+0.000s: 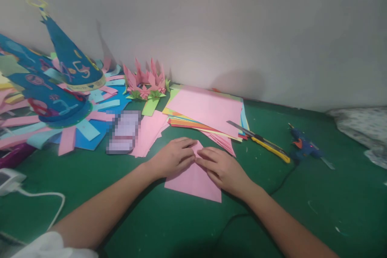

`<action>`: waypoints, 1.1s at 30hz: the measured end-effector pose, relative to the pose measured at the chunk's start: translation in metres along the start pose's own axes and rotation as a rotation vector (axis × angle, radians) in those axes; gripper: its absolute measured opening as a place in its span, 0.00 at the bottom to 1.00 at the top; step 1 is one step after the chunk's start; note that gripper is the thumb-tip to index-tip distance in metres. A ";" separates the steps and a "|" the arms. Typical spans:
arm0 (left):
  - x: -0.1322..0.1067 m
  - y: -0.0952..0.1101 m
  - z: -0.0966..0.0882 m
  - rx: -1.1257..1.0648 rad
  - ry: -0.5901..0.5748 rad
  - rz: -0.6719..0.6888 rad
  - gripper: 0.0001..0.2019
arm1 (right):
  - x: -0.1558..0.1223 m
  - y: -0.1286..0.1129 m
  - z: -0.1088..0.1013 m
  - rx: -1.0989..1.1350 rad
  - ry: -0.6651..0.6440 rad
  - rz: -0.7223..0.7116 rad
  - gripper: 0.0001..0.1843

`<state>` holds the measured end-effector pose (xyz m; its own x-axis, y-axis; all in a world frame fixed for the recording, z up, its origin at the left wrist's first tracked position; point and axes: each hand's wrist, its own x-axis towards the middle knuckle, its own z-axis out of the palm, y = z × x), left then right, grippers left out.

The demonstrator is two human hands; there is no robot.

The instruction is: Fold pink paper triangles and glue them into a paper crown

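A pink sheet of paper (193, 183) lies on the green table, its far end narrowed to a point with the sides turned in. My left hand (175, 157) grips its left side near the tip, fingers pressed together. From the other side my right hand (223, 167) pinches the paper close to the same tip, fingertips almost meeting the left ones. Both hands cover much of the upper folds. Just beyond them rests a stack of coloured paper (208, 107), with a pink sheet on top.
A yellow utility knife (270, 150) with its blade out touches the stack's right side. Farther right lies a blue glue gun (306, 147) with a dark cord. On the left are a phone (123, 132), a pink paper crown (146, 82), blue cone hats (71, 58) and a white cable (42, 194).
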<state>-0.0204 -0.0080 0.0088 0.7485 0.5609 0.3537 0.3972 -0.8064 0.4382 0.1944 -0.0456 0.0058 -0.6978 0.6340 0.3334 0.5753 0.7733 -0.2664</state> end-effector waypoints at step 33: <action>0.001 -0.007 -0.012 0.065 -0.045 -0.016 0.10 | 0.004 -0.005 -0.003 -0.053 -0.096 0.052 0.17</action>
<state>-0.0294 0.0005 0.0161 0.7644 0.5660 0.3086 0.4418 -0.8085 0.3887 0.1903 -0.0472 0.0109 -0.7025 0.6729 0.2316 0.6317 0.7395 -0.2325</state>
